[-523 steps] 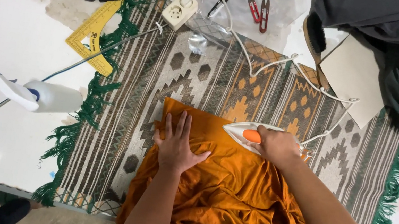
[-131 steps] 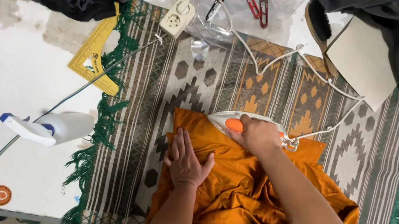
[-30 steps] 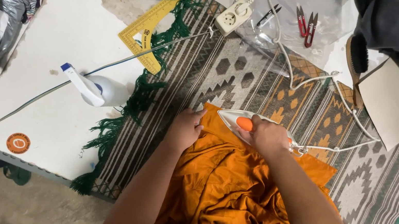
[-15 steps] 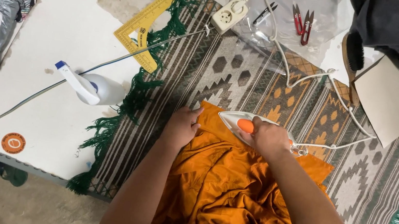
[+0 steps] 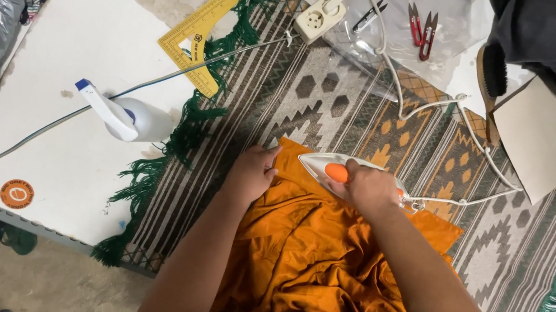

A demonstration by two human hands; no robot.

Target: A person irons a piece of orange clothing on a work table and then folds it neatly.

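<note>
My right hand [image 5: 369,187] grips the iron [image 5: 334,172] | my left hand [image 5: 251,174] pinches, I think, the orange cloth [image 5: 307,254] | rug [image 5: 314,103] below

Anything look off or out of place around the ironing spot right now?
Mostly fine. The spray bottle lies tipped on its side left of the rug, and the iron's white cord loops loosely across it.

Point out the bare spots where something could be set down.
Free: white tabletop between white spray bottle and round orange sticker; patterned rug right of orange cloth. Crowded: top edge, around white power strip and red snips.
</note>
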